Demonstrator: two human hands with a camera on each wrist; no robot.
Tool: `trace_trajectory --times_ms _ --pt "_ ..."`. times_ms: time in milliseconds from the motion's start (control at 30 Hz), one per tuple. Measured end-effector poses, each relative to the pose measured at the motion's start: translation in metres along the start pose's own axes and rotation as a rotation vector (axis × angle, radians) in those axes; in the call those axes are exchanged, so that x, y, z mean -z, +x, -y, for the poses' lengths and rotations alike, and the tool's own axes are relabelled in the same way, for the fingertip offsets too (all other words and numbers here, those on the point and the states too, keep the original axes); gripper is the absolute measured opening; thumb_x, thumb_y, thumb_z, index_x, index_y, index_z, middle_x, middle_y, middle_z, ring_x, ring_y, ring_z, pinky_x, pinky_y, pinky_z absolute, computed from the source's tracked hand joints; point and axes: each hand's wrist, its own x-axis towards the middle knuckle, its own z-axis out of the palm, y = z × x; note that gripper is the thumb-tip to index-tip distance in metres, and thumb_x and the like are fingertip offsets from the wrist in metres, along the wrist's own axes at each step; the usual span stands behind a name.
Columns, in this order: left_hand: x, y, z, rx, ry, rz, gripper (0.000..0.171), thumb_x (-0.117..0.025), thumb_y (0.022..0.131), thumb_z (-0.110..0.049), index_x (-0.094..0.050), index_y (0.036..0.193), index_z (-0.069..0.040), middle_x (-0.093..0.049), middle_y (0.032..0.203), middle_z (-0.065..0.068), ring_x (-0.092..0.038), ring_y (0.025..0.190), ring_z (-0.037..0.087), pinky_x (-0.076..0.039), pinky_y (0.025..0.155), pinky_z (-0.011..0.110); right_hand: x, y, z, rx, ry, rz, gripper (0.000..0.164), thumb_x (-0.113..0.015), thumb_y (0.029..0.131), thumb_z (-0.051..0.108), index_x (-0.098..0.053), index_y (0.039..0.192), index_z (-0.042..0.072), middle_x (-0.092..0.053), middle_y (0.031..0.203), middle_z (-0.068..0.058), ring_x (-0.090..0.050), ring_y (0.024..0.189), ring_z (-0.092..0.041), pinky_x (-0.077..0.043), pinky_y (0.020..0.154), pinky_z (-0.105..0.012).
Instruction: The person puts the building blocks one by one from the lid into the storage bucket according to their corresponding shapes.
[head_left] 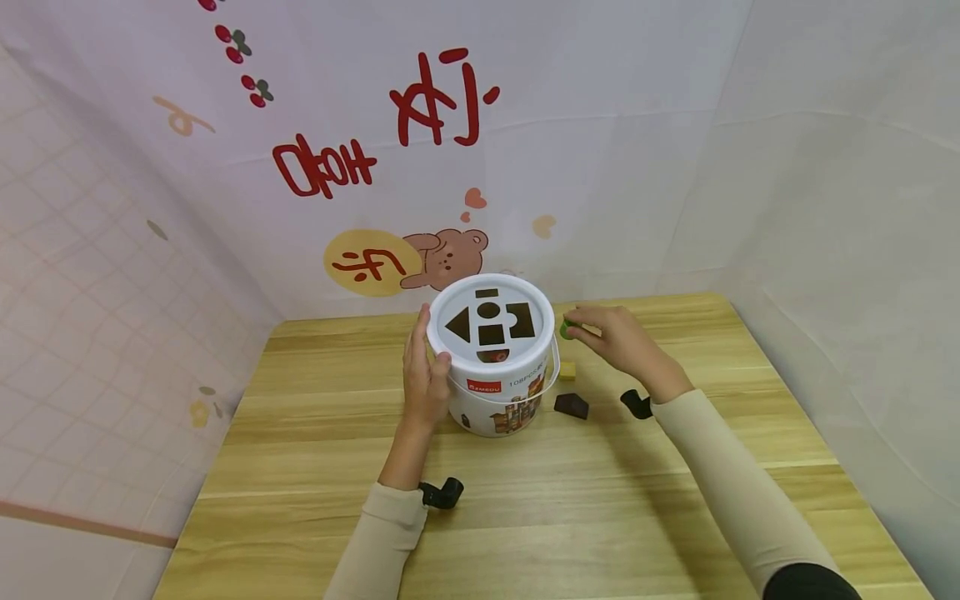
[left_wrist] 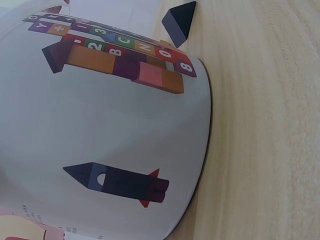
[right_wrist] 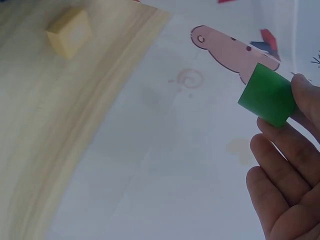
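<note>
A white toy bucket stands upright on the table, its white lid cut with several shaped holes. My left hand rests against the bucket's left side, fingers straight along it and thumb near the lid's rim. In the left wrist view the printed bucket wall fills much of the picture, and the hand is out of sight. To the right of the lid, my right hand pinches a small green block between thumb and index finger; its other fingers are loosely bent.
On the wooden table, a yellow block and a dark brown angled block lie just right of the bucket. The bucket's white handle hangs down its front right side. A printed white cloth stands behind the table.
</note>
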Motion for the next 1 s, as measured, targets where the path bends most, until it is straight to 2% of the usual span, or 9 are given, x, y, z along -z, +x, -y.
trace_trajectory --times_ms 333,500,733,1000 --pt "-0.002 -0.001 0.000 -0.004 0.002 0.002 0.078 -0.038 0.099 -0.051 -0.032 0.166 -0.012 -0.036 0.168 0.007 -0.035 0.150 0.030 -0.027 0.119 0.063 0.018 0.021 0.016 0.043 -0.023 -0.027 0.026 -0.076 0.095 0.005 -0.077 0.121 -0.002 -0.075 0.122 -0.018 -0.065 0.124 -0.044 -0.052 0.105 -0.057" --pt "-0.003 -0.002 0.001 0.000 -0.011 -0.003 0.076 -0.039 0.098 -0.046 -0.032 0.166 -0.014 -0.037 0.168 0.008 -0.036 0.149 0.031 -0.027 0.118 0.064 0.026 0.030 0.022 0.050 -0.037 -0.036 0.026 -0.075 0.096 0.006 -0.077 0.121 -0.001 -0.076 0.121 -0.017 -0.068 0.122 -0.040 -0.053 0.103 -0.055" --pt "-0.004 -0.002 0.002 0.006 -0.008 -0.012 0.076 -0.040 0.097 -0.044 -0.032 0.166 -0.014 -0.037 0.168 0.008 -0.037 0.149 0.031 -0.028 0.118 0.064 0.034 0.041 0.033 0.065 -0.049 -0.032 0.029 -0.074 0.097 0.005 -0.075 0.124 -0.003 -0.074 0.124 -0.020 -0.068 0.121 -0.040 -0.053 0.103 -0.055" --pt "-0.004 -0.002 0.003 0.014 -0.018 -0.014 0.075 -0.040 0.096 -0.041 -0.033 0.166 -0.015 -0.037 0.168 0.008 -0.037 0.149 0.030 -0.029 0.118 0.064 0.039 0.055 0.043 0.099 -0.110 -0.039 0.031 -0.072 0.099 0.007 -0.073 0.128 -0.002 -0.073 0.128 -0.019 -0.065 0.126 -0.040 -0.051 0.107 -0.054"
